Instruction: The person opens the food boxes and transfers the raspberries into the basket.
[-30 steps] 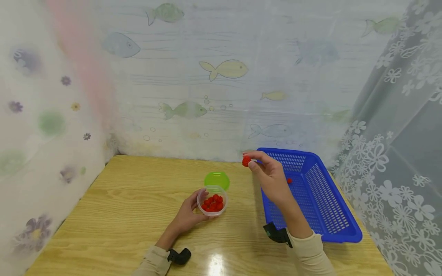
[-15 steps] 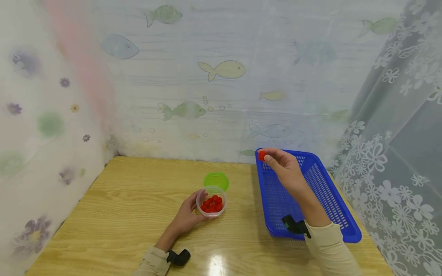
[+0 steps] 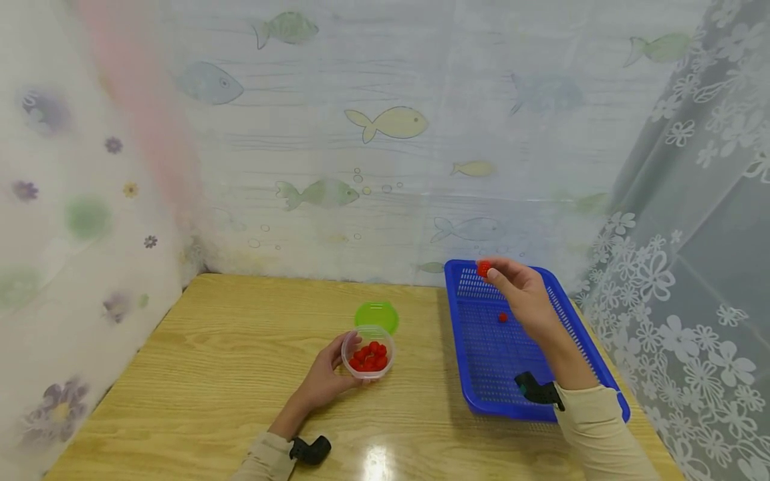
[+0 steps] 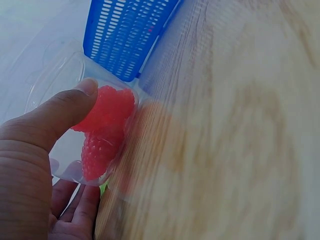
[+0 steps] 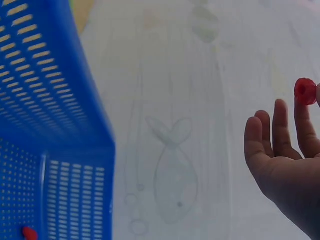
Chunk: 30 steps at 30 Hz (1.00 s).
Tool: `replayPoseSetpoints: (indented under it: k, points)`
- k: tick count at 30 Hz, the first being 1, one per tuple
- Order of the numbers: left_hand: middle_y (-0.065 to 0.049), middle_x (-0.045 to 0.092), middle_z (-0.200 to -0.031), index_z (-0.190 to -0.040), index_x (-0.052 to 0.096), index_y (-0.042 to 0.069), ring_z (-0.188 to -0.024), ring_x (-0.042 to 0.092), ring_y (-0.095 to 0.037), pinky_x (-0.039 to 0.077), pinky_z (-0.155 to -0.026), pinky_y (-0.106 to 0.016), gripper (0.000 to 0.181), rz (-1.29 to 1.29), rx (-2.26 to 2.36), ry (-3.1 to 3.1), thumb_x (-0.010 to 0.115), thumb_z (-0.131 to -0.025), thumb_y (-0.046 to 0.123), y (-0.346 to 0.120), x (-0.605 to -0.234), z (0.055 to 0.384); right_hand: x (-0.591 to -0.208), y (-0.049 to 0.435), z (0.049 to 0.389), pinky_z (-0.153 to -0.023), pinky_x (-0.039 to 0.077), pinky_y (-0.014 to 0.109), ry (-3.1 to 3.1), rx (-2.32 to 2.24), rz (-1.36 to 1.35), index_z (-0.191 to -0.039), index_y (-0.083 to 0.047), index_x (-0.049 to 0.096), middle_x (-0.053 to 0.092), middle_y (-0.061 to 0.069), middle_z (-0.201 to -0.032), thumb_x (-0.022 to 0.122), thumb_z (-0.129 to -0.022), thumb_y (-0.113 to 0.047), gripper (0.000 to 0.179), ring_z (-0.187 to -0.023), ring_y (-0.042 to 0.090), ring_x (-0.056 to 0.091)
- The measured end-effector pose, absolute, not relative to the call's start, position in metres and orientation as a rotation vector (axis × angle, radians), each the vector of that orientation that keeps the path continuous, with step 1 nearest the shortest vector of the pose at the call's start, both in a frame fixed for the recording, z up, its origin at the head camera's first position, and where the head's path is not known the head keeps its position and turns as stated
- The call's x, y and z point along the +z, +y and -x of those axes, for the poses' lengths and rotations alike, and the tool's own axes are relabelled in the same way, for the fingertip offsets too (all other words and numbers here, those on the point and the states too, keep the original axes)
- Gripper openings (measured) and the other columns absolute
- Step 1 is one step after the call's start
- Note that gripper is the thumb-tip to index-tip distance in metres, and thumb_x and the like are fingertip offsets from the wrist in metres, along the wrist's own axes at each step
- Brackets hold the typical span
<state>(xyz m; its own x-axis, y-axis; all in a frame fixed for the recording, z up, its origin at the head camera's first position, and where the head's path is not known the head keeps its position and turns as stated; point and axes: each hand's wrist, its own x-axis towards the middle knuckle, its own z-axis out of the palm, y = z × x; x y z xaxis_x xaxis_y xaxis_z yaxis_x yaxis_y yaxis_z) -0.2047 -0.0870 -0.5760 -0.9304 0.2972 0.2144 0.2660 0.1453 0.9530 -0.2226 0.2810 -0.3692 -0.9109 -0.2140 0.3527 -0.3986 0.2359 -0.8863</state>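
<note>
Several red raspberries (image 3: 369,357) lie in a clear plastic tub (image 3: 385,334). My left hand (image 3: 327,372) grips the tub from its left side, thumb along one wall and fingers round the other, as the left wrist view shows. Between thumb and fingertip my right hand (image 3: 529,294) pinches a single raspberry (image 5: 305,91), its hollow end showing in the right wrist view. That hand is above the far part of a blue plastic basket (image 3: 462,361). Another raspberry (image 3: 502,317) lies on the basket's floor.
A green lid (image 3: 377,315) lies on the wooden table (image 3: 240,347) just behind the tub. Fish-patterned sheeting (image 3: 385,200) hangs along the table's back edge, and a lace curtain (image 3: 680,321) is close to the basket's right side.
My right hand has moved right with its raspberry, from the basket's left edge to over its inside. The raspberry on the basket floor shows again. The left hand and tub stay put.
</note>
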Motion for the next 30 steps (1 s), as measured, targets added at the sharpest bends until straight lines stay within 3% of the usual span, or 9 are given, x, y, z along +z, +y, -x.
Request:
replayPoseSetpoints:
  k: [7,14,20,30]
  points:
    - [-0.014,0.054,-0.148,-0.154,0.042,0.009,-0.14,0.049,-0.031,0.039,-0.116,-0.03,0.091,-0.607,1.962,2.352,0.089,-0.077,0.008,-0.087,-0.579,0.206,-0.384,0.299,0.23,-0.098,0.049,0.015,-2.269,1.793,-0.6,-0.131,0.005,0.058,0.066,-0.011,-0.12,0.051,-0.108,-0.021,0.036,-0.115,0.004,0.06]
    - [-0.015,0.052,-0.149,-0.155,0.039,0.01,-0.14,0.048,-0.033,0.041,-0.112,-0.023,0.09,-0.63,1.948,2.357,0.088,-0.079,0.009,-0.088,-0.582,0.206,-0.396,0.311,0.236,-0.098,0.049,0.013,-2.251,1.801,-0.605,-0.129,0.004,0.059,0.067,-0.01,-0.12,0.05,-0.108,-0.019,0.032,-0.114,0.002,0.061]
    - [-0.014,0.053,-0.149,-0.155,0.04,0.01,-0.139,0.05,-0.032,0.043,-0.112,-0.027,0.091,-0.602,1.947,2.361,0.089,-0.078,0.01,-0.088,-0.58,0.206,-0.404,0.321,0.244,-0.098,0.051,0.016,-2.212,1.868,-0.594,-0.13,0.006,0.059,0.067,-0.005,-0.12,0.051,-0.108,-0.017,0.033,-0.114,0.003,0.063]
    - [-0.014,0.053,-0.149,-0.155,0.04,0.01,-0.14,0.049,-0.032,0.041,-0.114,-0.028,0.091,-0.616,1.937,2.37,0.088,-0.078,0.007,-0.09,-0.578,0.21,-0.416,0.338,0.26,-0.095,0.052,0.015,-2.233,1.908,-0.504,-0.132,0.002,0.059,0.066,-0.009,-0.119,0.053,-0.107,-0.022,0.035,-0.113,0.005,0.062]
